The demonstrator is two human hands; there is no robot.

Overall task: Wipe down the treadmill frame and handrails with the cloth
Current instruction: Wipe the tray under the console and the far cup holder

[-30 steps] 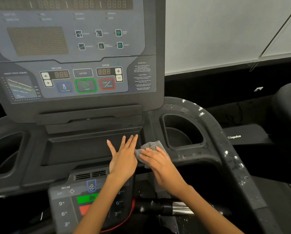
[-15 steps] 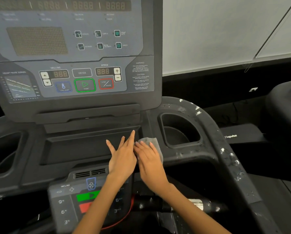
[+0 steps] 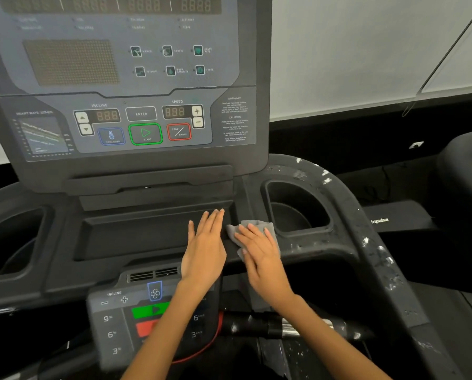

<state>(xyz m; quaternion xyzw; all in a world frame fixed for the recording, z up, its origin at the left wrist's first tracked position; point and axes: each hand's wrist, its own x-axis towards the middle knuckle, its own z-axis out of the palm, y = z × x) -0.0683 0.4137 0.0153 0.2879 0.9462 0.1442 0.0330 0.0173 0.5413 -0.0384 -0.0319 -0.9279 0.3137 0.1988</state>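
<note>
Right hand (image 3: 259,253) pressed flat on grey cloth (image 3: 252,229) atop console ledge, just left of cup holder (image 3: 298,209); speckled handrail (image 3: 366,242) farther right; left hand (image 3: 204,248) open, flat, empty alongside

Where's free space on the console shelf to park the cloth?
Free: tray recess left of the left hand; right cup holder looks empty. Crowded: the ledge between them, under the right hand and cloth.
</note>
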